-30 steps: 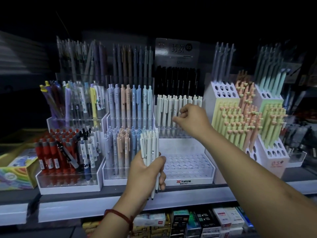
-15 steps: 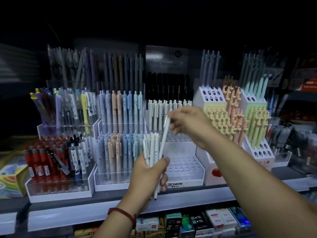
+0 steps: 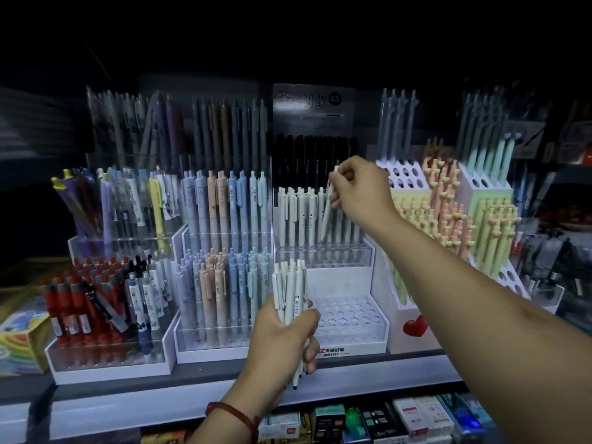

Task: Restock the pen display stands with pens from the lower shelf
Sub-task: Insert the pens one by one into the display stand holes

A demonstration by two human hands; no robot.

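My left hand (image 3: pixel 282 338) grips a bundle of white pens (image 3: pixel 290 291) upright, in front of the white tiered display stand (image 3: pixel 349 341). My right hand (image 3: pixel 358 190) pinches the top of a single white pen (image 3: pixel 327 216), tilted, with its tip down at the stand's upper tier among the row of white pens (image 3: pixel 298 216) standing there. The lower tier's holes (image 3: pixel 346 312) stand empty.
A pastel pen stand (image 3: pixel 224 347) and a stand of red and black pens (image 3: pixel 109 363) sit to the left. White holders with green and peach heart-topped pens (image 3: pixel 448 213) stand to the right. Boxed stock (image 3: pixel 384 421) fills the lower shelf. A colourful box (image 3: pixel 19 341) sits far left.
My right hand has lifted one white pen away from the bundle and carried it up and right to the stand's upper tier. My left hand has kept holding the bundle.
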